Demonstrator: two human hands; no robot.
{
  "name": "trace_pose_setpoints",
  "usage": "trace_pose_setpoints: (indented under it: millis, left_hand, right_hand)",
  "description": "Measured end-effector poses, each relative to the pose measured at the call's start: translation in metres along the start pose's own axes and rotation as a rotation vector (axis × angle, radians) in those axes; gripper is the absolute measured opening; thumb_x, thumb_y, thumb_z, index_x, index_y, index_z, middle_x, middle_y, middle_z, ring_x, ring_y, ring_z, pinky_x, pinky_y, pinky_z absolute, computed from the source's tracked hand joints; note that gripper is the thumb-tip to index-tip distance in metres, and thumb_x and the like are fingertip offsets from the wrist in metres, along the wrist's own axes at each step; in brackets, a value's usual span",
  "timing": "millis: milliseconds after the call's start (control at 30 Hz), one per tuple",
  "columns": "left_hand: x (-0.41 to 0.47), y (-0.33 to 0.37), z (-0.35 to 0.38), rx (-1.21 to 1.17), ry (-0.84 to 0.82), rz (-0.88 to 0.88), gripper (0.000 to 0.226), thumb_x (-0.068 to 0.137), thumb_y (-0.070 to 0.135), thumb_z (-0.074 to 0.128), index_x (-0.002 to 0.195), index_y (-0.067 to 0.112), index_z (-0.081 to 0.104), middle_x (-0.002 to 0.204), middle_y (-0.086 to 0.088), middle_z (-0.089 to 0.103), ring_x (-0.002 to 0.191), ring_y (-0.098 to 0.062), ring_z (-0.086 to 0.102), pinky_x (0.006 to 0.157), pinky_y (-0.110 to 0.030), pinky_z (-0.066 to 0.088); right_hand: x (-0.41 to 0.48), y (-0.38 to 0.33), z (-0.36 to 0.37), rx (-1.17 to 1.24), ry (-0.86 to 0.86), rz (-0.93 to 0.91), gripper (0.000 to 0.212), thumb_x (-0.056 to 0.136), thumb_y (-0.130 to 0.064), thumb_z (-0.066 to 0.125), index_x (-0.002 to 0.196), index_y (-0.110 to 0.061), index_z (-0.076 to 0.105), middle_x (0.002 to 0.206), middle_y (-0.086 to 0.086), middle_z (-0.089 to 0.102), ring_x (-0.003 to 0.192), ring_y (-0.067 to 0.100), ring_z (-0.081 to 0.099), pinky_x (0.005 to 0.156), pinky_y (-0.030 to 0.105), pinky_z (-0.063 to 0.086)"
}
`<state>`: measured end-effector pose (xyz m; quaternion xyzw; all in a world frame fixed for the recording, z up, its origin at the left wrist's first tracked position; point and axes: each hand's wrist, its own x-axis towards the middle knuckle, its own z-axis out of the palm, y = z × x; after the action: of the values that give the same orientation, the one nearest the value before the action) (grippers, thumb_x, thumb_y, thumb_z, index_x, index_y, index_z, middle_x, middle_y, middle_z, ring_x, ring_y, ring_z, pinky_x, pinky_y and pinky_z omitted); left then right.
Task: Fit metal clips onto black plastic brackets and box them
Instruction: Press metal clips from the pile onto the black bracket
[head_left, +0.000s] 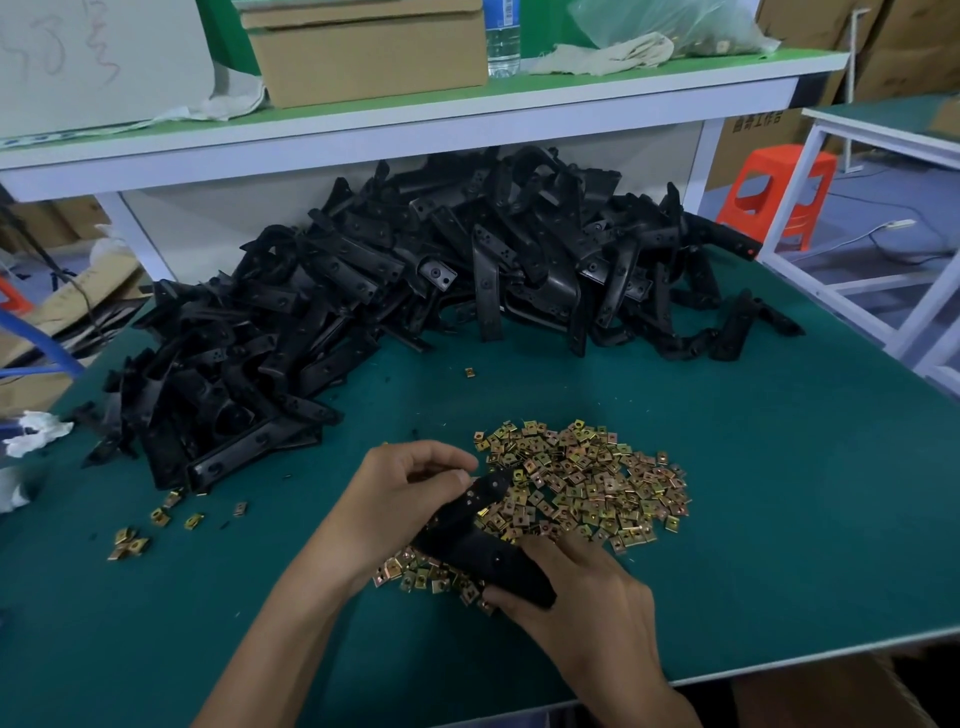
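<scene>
A black plastic bracket (480, 540) lies slanted over a heap of brass-coloured metal clips (587, 483) on the green table (779, 493). My left hand (405, 499) grips its upper end, thumb near a clip at the bracket's edge. My right hand (582, 597) grips the bracket's lower end from the right. A big pile of loose black brackets (415, 291) fills the back of the table.
A few stray clips (150, 525) lie at the left front and one clip (469, 371) sits near the pile. A shelf above holds a cardboard box (369, 52), a water bottle (503, 36) and rags. A red stool (779, 192) stands right of the table.
</scene>
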<state>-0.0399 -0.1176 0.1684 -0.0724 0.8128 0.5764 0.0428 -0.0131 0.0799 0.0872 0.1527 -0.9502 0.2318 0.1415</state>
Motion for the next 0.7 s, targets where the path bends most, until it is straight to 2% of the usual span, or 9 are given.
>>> trace_pose_setpoints:
  millis: [200, 400, 500, 567, 633, 700]
  left_hand:
    - [-0.002, 0.004, 0.001, 0.034, -0.016, -0.032, 0.017, 0.088, 0.020, 0.073, 0.088, 0.035, 0.080, 0.083, 0.004, 0.076, 0.078, -0.006, 0.069, 0.072, -0.019, 0.052]
    - [-0.004, 0.007, 0.002, 0.004, -0.026, -0.072, 0.015, 0.087, 0.018, 0.075, 0.085, 0.031, 0.081, 0.084, 0.001, 0.077, 0.078, -0.008, 0.070, 0.072, -0.018, 0.053]
    - [-0.006, 0.005, 0.009, 0.081, 0.022, -0.011, 0.014, 0.088, 0.017, 0.074, 0.087, 0.029, 0.081, 0.081, 0.010, 0.076, 0.076, -0.001, 0.068, 0.067, -0.012, 0.051]
    - [-0.009, 0.002, 0.012, 0.149, 0.002, 0.034, 0.015, 0.088, 0.022, 0.075, 0.096, 0.033, 0.080, 0.085, 0.017, 0.075, 0.080, 0.001, 0.068, 0.073, -0.016, 0.053]
    - [-0.012, -0.002, 0.014, 0.240, -0.013, 0.084, 0.028, 0.084, 0.030, 0.078, 0.110, 0.041, 0.074, 0.094, 0.026, 0.072, 0.089, 0.004, 0.067, 0.079, -0.019, 0.053]
    - [-0.014, -0.005, 0.017, 0.339, 0.038, 0.138, 0.037, 0.083, 0.034, 0.079, 0.114, 0.050, 0.067, 0.100, 0.035, 0.067, 0.096, 0.010, 0.062, 0.079, -0.009, 0.045]
  right_hand:
    - [-0.001, 0.001, 0.002, -0.008, -0.031, -0.013, 0.051, 0.051, -0.070, 0.087, 0.089, -0.040, 0.072, 0.074, -0.017, 0.061, 0.065, 0.011, 0.066, 0.039, 0.025, 0.042]
    - [-0.001, 0.000, 0.001, -0.030, -0.060, -0.018, 0.053, 0.048, -0.075, 0.085, 0.086, -0.041, 0.073, 0.070, -0.018, 0.062, 0.059, 0.007, 0.065, 0.038, 0.022, 0.041]
    - [0.000, 0.000, 0.001, -0.035, -0.065, -0.003, 0.052, 0.051, -0.078, 0.082, 0.088, -0.043, 0.072, 0.071, -0.021, 0.062, 0.058, 0.005, 0.064, 0.038, 0.021, 0.042]
    - [0.000, 0.000, 0.001, -0.040, -0.059, 0.009, 0.051, 0.054, -0.079, 0.080, 0.089, -0.043, 0.072, 0.071, -0.021, 0.062, 0.058, 0.004, 0.064, 0.039, 0.021, 0.043]
    - [0.000, -0.001, 0.000, -0.027, -0.040, 0.025, 0.051, 0.054, -0.077, 0.081, 0.089, -0.042, 0.072, 0.072, -0.020, 0.063, 0.058, 0.005, 0.064, 0.039, 0.022, 0.043]
    - [0.000, -0.001, -0.001, -0.008, -0.009, 0.040, 0.050, 0.054, -0.074, 0.084, 0.090, -0.040, 0.073, 0.073, -0.019, 0.063, 0.059, 0.007, 0.065, 0.039, 0.024, 0.044]
